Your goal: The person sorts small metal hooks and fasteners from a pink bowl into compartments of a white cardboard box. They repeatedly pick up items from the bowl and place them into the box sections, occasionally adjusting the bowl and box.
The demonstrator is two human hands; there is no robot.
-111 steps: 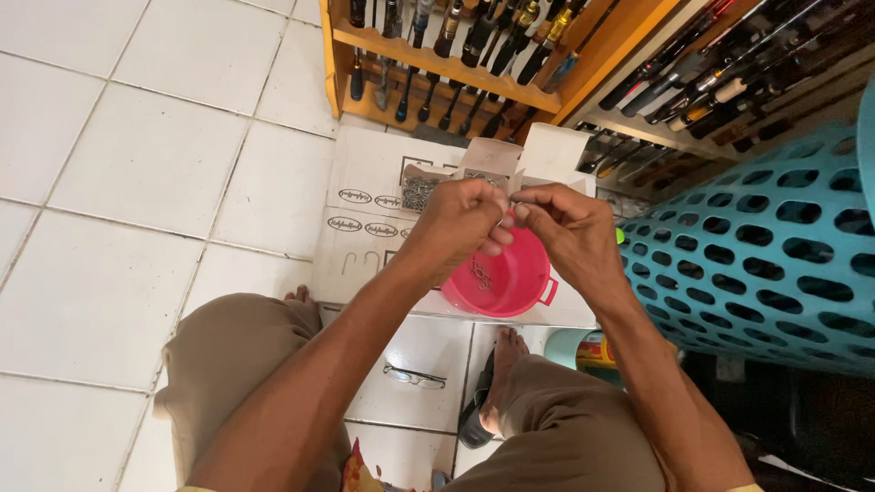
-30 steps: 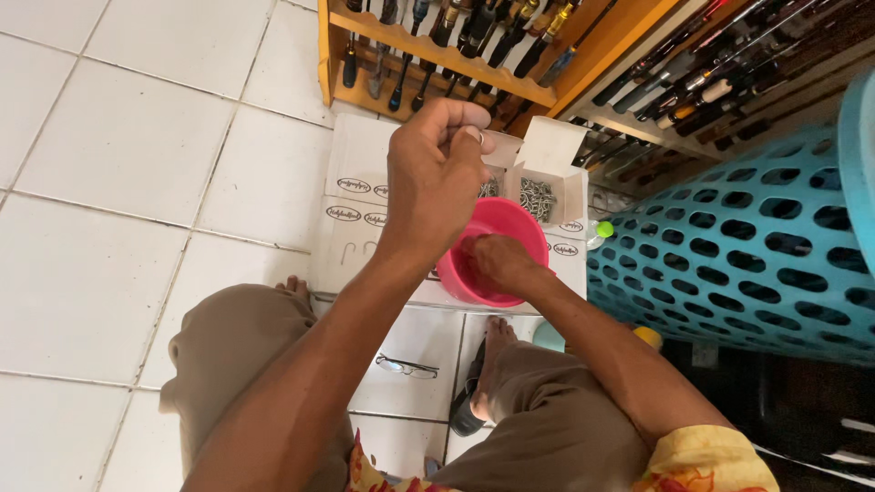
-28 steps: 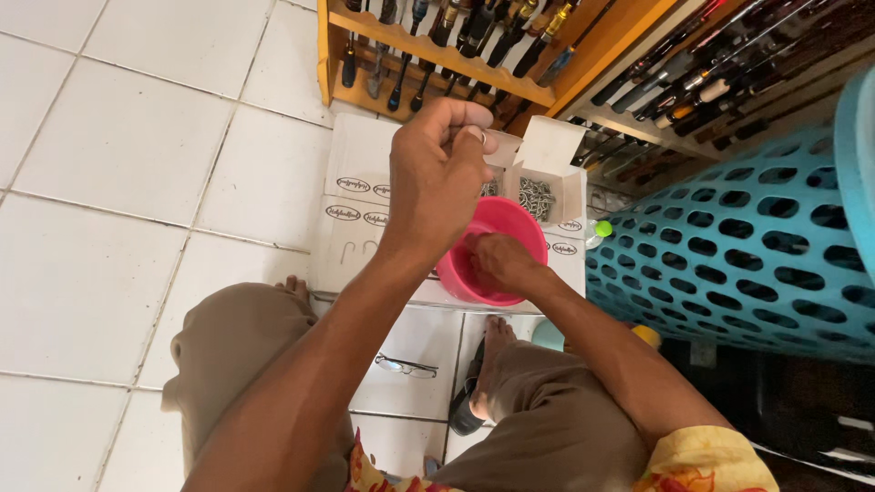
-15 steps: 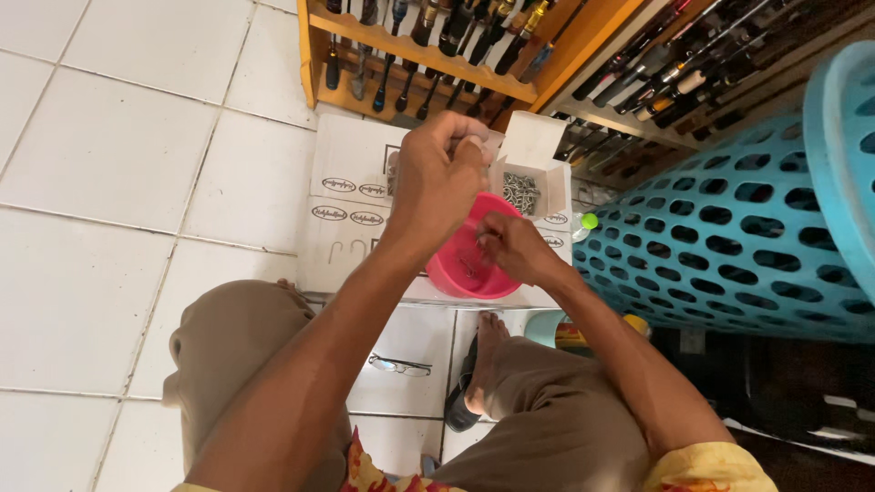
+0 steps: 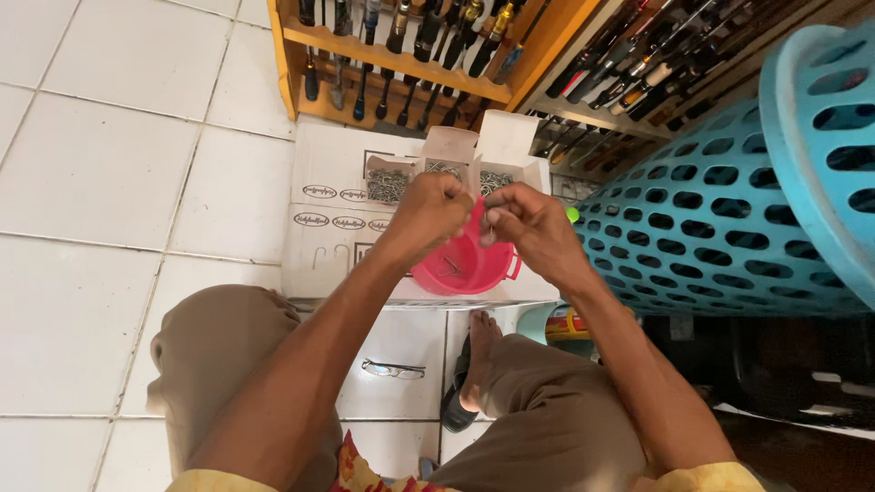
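Pink plastic bowl (image 5: 460,264) beneath both pinching hands.

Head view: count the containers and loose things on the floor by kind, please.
Pink bowl: 1
Small white open boxes of metal hooks: 2
Large white flat box: 1
Teal basket: 1
Eyeglasses: 1
Total: 6
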